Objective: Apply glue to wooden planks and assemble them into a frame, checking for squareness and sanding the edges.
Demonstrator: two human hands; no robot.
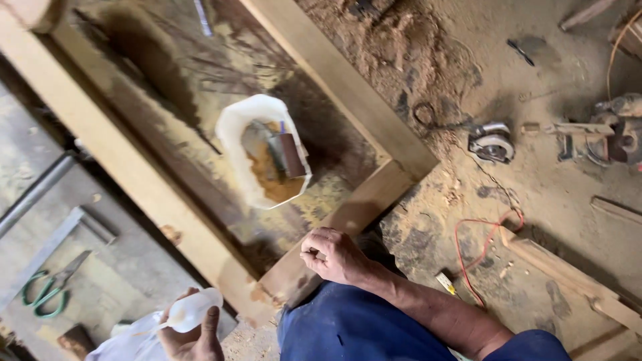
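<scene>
My right hand (pixel 332 255) rests on the short rail of a wooden frame (pixel 361 204) near its corner joint, fingers curled shut; nothing shows in them. My left hand (pixel 194 337) is at the bottom edge, gripping a white plastic squeeze bottle (pixel 192 309) close to the frame's long near rail (pixel 127 160). Inside the frame sits a white tub (pixel 234 127) with brown paste and a flat-bladed tool (pixel 289 152) lying in it. My blue-trousered knee (pixel 348 331) is just below the right hand.
The sawdust-covered floor holds a circular saw (pixel 491 142), another power tool (pixel 612 134) at the right edge and a red cord (pixel 487 242). Green-handled shears (pixel 47 289) and a metal bar (pixel 50 241) lie at left. Timber offcuts (pixel 568 274) lie at lower right.
</scene>
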